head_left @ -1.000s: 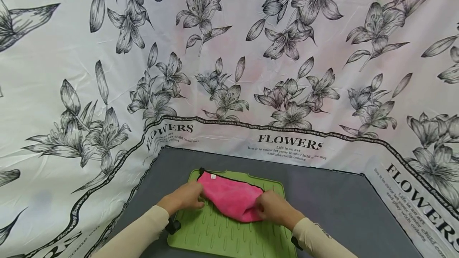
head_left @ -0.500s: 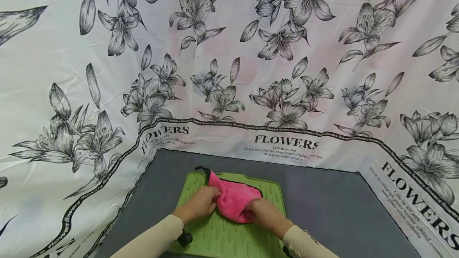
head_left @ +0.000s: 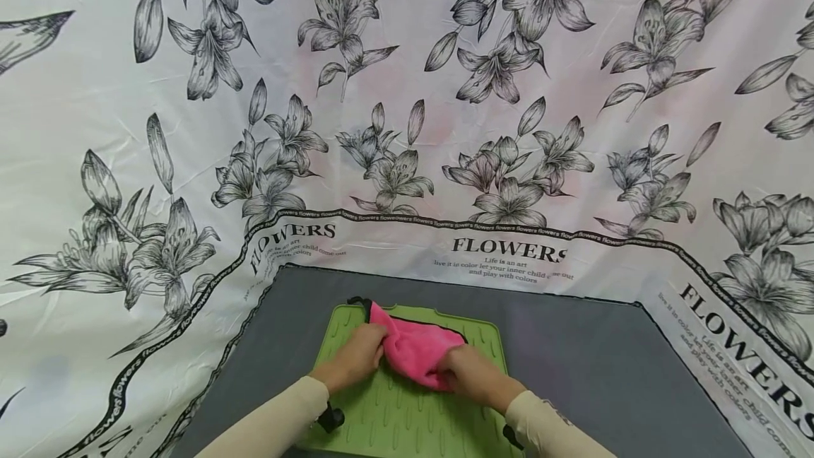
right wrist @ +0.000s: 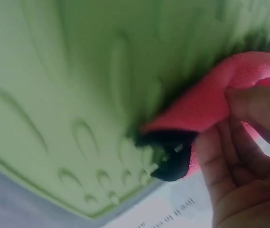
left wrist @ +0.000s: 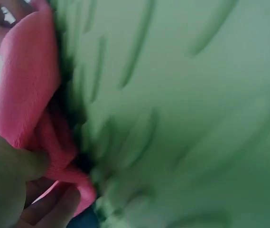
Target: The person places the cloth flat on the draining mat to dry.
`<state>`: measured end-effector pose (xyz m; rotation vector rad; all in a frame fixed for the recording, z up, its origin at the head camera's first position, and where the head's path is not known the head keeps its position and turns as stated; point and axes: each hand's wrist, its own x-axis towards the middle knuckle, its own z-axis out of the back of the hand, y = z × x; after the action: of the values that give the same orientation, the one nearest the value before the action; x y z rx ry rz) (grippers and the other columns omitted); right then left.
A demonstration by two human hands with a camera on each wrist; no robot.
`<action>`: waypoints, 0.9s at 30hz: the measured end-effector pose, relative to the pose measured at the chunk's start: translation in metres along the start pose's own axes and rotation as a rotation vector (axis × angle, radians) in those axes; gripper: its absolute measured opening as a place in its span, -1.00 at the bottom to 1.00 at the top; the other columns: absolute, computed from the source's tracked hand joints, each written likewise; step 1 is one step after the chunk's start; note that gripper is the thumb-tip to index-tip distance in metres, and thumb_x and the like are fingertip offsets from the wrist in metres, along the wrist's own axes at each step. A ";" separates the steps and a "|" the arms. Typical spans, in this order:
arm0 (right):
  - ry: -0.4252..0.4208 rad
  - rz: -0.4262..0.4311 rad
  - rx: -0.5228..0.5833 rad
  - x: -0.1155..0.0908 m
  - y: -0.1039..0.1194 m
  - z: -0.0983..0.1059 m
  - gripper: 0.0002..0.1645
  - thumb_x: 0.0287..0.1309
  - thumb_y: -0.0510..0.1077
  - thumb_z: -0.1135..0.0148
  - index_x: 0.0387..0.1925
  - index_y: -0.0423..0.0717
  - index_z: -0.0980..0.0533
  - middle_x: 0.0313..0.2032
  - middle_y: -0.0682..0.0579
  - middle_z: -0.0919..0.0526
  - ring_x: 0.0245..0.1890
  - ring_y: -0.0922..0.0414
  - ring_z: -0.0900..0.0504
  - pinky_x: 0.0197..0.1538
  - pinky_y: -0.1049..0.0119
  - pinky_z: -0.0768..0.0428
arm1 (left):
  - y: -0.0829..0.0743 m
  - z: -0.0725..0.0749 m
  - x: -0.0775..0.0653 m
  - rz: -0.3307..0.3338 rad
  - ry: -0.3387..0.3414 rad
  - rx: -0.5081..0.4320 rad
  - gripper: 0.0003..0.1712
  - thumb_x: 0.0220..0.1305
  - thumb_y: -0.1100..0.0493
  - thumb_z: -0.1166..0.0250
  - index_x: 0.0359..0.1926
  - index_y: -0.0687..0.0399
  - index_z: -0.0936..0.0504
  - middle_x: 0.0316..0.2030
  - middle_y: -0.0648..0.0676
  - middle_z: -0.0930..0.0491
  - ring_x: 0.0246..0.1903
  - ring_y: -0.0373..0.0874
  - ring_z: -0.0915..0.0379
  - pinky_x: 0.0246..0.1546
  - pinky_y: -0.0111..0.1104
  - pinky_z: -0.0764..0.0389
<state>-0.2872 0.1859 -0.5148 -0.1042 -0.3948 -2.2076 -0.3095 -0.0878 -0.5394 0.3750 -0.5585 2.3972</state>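
While left hand (head_left: pixel 357 357) pinches cloth (head_left: pixel 416 350), right hand (head_left: pixel 475 374) likewise, forearms (head_left: pixel 270 419) slanted inward

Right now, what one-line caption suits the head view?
A person's left grip and right grip hold a pink cloth over a ridged green mat.

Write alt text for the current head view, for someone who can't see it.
A person's left hand and right hand grip a bunched pink cloth with dark edging over a ridged green mat. The mat lies on a gray surface, with white fabric printed with flowers and the word FLOWERS rising behind.
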 end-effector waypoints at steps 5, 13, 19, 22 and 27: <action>0.078 -0.033 -0.009 -0.003 0.005 0.033 -0.61 0.06 -0.49 -0.20 -0.71 -0.04 -0.44 -0.66 0.32 -0.14 -0.60 0.37 -0.05 -0.51 0.51 -0.11 | -0.001 0.032 0.000 -0.029 0.010 0.009 -0.81 0.36 0.39 -0.22 -0.34 0.02 -0.56 -0.47 -0.12 -0.49 -0.48 -0.36 -0.29 -0.43 -0.48 -0.38; 0.075 -0.100 -0.036 0.000 0.019 0.089 -0.64 0.07 -0.42 -0.21 -0.67 0.06 -0.58 -0.69 0.32 -0.17 -0.64 0.37 -0.06 -0.59 0.49 -0.13 | -0.006 0.083 0.008 0.006 0.036 0.021 -0.77 0.40 0.29 -0.25 0.04 0.10 -0.65 -0.16 0.01 -0.70 -0.23 -0.18 -0.63 -0.22 -0.33 -0.64; 0.073 -0.128 -0.042 0.000 0.016 0.065 -0.59 0.07 -0.37 -0.28 -0.74 0.06 -0.42 -0.69 0.32 -0.13 -0.63 0.37 -0.04 -0.57 0.48 -0.11 | -0.004 0.065 0.006 0.022 0.028 0.074 -0.82 0.36 0.25 -0.31 -0.04 0.15 -0.62 -0.22 0.07 -0.67 -0.27 -0.12 -0.62 -0.29 -0.29 -0.62; 0.094 -0.128 -0.024 -0.006 0.009 0.035 -0.65 0.06 -0.32 -0.34 -0.72 -0.03 -0.44 -0.69 0.33 -0.19 -0.65 0.39 -0.09 -0.59 0.50 -0.13 | 0.002 0.043 -0.002 0.009 0.066 0.101 -0.92 0.31 0.28 -0.34 -0.18 0.13 -0.65 -0.35 0.03 -0.64 -0.37 -0.15 -0.57 -0.38 -0.33 -0.56; 0.100 -0.154 0.059 -0.014 0.002 -0.002 -0.73 0.09 -0.23 -0.37 -0.63 0.02 -0.50 -0.70 0.33 -0.33 -0.69 0.43 -0.21 -0.62 0.51 -0.23 | 0.012 0.021 -0.014 -0.011 0.134 0.030 -0.74 0.27 0.39 -0.27 -0.05 0.13 -0.73 -0.31 -0.03 -0.72 -0.27 -0.20 -0.66 -0.26 -0.36 -0.66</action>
<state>-0.2770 0.1949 -0.5188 0.0711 -0.4241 -2.3390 -0.3039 -0.1141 -0.5301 0.2272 -0.4587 2.4017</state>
